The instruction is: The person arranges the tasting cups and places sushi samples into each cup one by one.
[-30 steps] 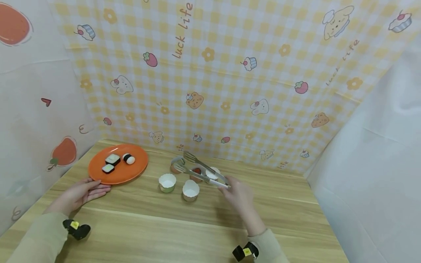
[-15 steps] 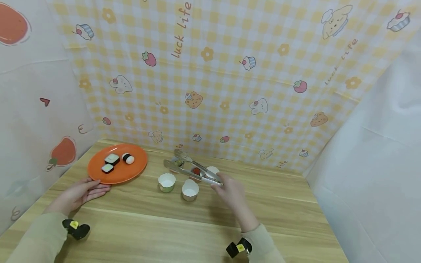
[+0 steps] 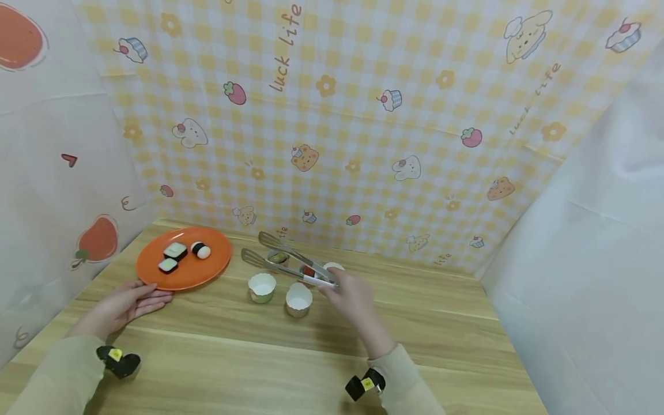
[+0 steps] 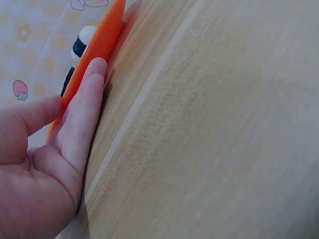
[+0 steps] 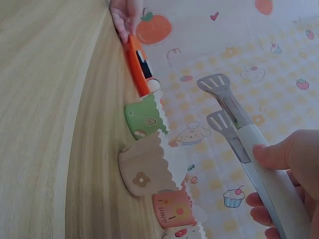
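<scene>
My left hand [image 3: 121,305] holds the near edge of an orange plate [image 3: 207,275]. In the left wrist view the thumb lies at the plate's rim, the fingers stretched along its underside. Two square sushi pieces [image 3: 175,251] and a white one with a dark band [image 3: 200,250] lie on the plate. My right hand [image 3: 353,297] grips metal tongs [image 5: 271,174] by their pale handles. The tongs' slotted heads [image 3: 254,258] are spread, with nothing between them, and point left above the cups toward the plate.
Several scalloped paper cups stand mid-table: a green one [image 3: 261,288], a tan one [image 3: 298,302] in front, and others behind. A back cup has a greenish item [image 3: 278,257] inside; another holds something red [image 3: 308,271]. A checked cloth [image 3: 353,138] hangs behind the wooden table [image 3: 233,369].
My right hand has moved left with the tongs, bringing their heads from over the back cups closer to the plate. The left hand stays at the plate's edge.
</scene>
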A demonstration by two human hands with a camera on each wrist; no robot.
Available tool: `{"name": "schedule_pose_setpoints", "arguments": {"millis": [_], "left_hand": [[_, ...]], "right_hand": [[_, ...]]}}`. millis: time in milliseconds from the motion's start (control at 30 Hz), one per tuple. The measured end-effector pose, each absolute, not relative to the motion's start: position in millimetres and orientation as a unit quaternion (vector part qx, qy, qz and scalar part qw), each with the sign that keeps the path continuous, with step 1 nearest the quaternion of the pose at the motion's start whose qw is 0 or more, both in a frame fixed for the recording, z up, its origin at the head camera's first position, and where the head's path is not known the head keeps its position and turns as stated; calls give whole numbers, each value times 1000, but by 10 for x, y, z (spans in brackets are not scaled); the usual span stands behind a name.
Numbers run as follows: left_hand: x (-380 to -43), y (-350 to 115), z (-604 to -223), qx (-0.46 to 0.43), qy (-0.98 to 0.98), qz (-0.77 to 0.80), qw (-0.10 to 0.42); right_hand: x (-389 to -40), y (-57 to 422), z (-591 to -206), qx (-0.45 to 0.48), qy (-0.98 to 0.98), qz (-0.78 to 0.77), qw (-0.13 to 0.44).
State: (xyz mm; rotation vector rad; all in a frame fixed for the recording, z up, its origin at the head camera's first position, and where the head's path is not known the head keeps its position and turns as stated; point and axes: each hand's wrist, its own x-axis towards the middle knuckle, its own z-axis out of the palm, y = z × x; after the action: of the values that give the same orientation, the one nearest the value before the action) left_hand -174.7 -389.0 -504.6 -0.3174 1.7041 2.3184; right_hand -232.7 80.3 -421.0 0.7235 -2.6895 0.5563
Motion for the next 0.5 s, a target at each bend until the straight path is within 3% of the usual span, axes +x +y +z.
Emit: {"name": "schedule_pose_setpoints", "arguments": {"millis": [500], "left_hand": [[-1742,-3913,-5044,-97,567,807,130]], "right_hand": [[-2379,497,-4124,277,-935,175,137]]}}
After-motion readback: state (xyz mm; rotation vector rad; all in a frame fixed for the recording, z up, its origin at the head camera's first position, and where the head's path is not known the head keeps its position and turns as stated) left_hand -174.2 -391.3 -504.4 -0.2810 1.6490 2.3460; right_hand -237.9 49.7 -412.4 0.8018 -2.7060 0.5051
